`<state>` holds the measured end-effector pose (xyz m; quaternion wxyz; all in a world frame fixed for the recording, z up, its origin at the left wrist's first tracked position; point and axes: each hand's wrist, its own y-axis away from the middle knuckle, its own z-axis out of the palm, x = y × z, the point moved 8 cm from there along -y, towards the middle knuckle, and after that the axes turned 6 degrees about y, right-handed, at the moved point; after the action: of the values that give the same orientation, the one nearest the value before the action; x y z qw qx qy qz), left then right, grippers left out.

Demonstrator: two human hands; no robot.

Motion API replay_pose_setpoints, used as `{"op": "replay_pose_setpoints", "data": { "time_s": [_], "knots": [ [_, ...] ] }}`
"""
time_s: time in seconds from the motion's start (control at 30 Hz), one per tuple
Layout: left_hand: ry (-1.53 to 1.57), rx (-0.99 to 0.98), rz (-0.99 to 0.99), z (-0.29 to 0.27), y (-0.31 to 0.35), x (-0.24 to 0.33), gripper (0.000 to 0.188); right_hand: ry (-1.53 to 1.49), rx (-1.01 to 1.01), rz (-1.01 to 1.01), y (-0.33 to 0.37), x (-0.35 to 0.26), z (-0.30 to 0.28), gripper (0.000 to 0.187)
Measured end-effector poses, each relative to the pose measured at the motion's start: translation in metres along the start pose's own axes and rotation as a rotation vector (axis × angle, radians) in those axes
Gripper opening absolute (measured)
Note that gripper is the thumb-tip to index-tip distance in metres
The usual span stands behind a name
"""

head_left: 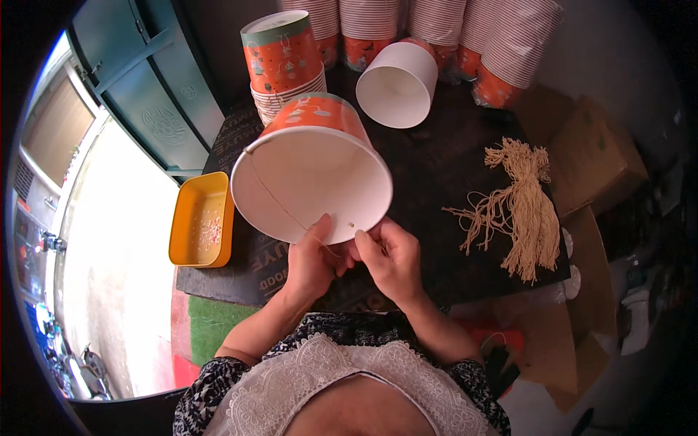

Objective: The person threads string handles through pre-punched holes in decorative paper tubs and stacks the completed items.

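Note:
A large paper bucket [313, 178], orange outside and white inside, is tilted with its mouth toward me. A thin beige cord [270, 190] runs from the far left of its rim across the opening to the near rim. My left hand [309, 265] is closed on the near rim, its thumb over the edge by the cord. Close beside it, my right hand [392, 258] is closed at the rim's near right, thumb and fingers pinched together; what lies between them is hidden. A small light-brown spot [351, 224] shows on the inner wall near the right thumb.
A bundle of beige cords [525, 211] lies on the dark table [436, 182] at right. A yellow tub [183, 221] with small bits stands at left. Behind are stacked buckets [280, 58], another bucket on its side [398, 83] and tall wrapped stacks [367, 22]. Cardboard [596, 152] is at far right.

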<state>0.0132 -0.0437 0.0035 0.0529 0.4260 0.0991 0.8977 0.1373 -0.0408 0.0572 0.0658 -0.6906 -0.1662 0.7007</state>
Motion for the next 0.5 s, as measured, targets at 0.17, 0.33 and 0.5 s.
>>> {"op": "replay_pose_setpoints", "data": {
  "time_s": [0.17,0.33,0.5],
  "knots": [
    [-0.11,-0.032,-0.015,0.004,-0.003,0.008,0.042,0.018,0.017,0.055,-0.01,0.025,0.001,0.02],
    [-0.02,-0.151,-0.103,0.002,-0.007,0.0,0.038,0.089,0.1,0.101,-0.019,0.022,-0.004,0.021],
    [0.072,-0.187,-0.12,-0.003,-0.004,-0.009,0.028,0.214,0.168,0.017,-0.031,0.029,-0.011,0.021]
  ]
}}
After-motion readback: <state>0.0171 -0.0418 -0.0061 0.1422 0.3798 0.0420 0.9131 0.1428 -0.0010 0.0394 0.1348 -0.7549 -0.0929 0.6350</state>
